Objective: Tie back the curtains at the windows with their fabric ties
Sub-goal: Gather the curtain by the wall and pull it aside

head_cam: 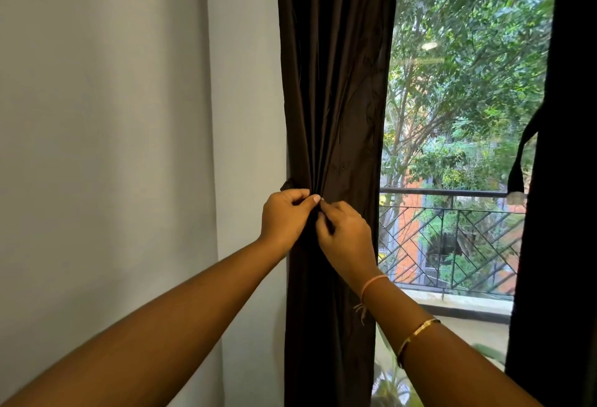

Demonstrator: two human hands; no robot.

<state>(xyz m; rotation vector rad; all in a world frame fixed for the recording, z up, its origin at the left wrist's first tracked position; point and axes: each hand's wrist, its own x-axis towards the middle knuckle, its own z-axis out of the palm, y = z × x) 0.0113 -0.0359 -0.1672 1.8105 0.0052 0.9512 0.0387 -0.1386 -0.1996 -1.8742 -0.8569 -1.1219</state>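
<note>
A dark brown curtain (336,83) hangs gathered at the window's left side, next to the wall. Its fabric tie (288,184) wraps round it at waist height; only a short bit shows at the left edge. My left hand (284,217) and my right hand (347,238) meet in front of the gathered folds, fingers curled, each pinching the dark tie fabric between them. The tie's ends are hidden behind my fingers. A second dark curtain (562,180) hangs at the right edge, with its loose tie (520,161) dangling free beside it.
A pale wall (129,116) fills the left half. Behind the window glass (452,116) are a balcony railing (452,229) and trees. Leaves of a houseplant (394,384) show low down by the curtain.
</note>
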